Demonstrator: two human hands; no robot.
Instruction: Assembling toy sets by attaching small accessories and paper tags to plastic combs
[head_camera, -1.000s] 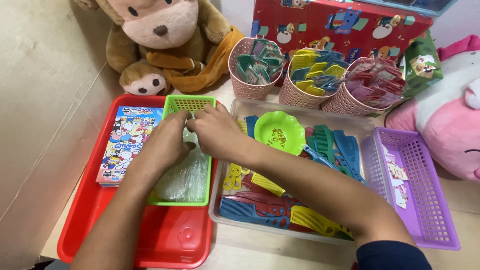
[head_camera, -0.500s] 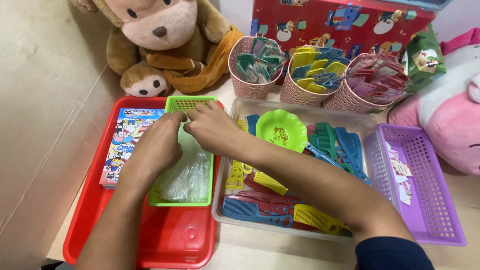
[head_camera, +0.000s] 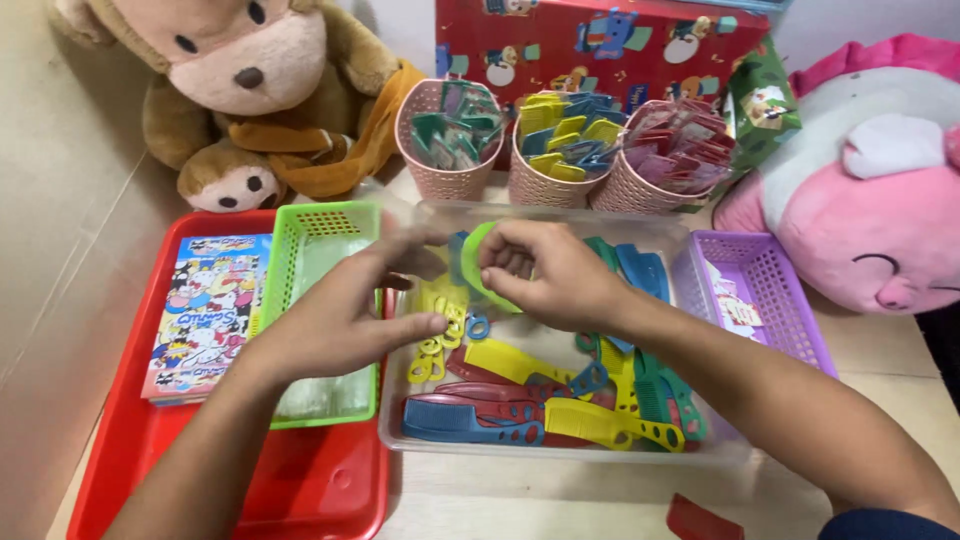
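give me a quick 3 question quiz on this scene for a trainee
1. True or false: both hands are over the clear tray of combs.
2. Which basket holds clear plastic bags: A green, B purple, C pink?
3. What does the right hand pinch?

Key
1. True; the left hand is at its left edge.
2. A, the green basket.
3. A round green plastic piece; what it is cannot be told.

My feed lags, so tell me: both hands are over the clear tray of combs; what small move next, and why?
Probably close the right hand on the green round piece it touches. The left hand hovers open beside it, over the clear tray, holding nothing.
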